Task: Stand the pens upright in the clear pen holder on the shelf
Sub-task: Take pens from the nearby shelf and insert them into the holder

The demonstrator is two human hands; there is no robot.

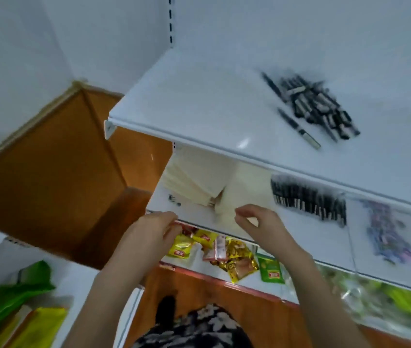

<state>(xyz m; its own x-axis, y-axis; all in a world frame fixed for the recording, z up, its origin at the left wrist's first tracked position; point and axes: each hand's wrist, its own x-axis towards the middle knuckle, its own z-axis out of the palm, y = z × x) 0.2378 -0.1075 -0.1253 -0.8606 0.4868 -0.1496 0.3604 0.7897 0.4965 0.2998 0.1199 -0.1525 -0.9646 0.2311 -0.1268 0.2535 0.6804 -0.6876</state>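
Many black pens (pixel 317 104) are heaped flat on the top shelf (pixel 199 109), one pen (pixel 298 128) lying just beside the heap. Another row of pens (pixel 308 198) is laid on the lower shelf (pixel 330 237). Before its edge the right hand (pixel 262 222) is held loosely curled, empty; whether anything is gripped by the curled left hand (pixel 151 229) cannot be told.

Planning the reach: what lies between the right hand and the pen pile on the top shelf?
Head view: the top shelf's front lip, then one loose pen lying short of the pen pile. The right hand is lower, by the middle shelf.
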